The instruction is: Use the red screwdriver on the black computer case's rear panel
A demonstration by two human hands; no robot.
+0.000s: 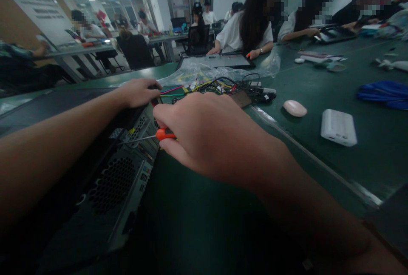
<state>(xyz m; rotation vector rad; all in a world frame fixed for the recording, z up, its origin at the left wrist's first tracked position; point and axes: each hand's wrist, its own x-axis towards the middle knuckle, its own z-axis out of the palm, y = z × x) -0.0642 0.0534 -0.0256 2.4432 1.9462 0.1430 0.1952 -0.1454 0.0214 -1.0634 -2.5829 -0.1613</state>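
Observation:
A dark desktop computer case (127, 207) lies at the left, its rear panel with vent holes and ports facing me. My right hand (204, 134) is closed around the orange-and-black handle of a screwdriver (164, 134). Its thin metal shaft points left, and the tip reaches the rear panel above the round fan grille (113, 181); whether it sits in a screw I cannot make out. At the far end of the case, my left hand (140, 92) grips the top edge with fingers bent over it, the fingertips partly hidden.
Beyond my hands lies a tangle of coloured cables (219, 86) with clear plastic wrap (197, 70). To the right are a pinkish mouse-shaped object (295, 108), a white box-like device (338, 127) and a blue bundle (384, 93). Other people work across the green table (318, 86).

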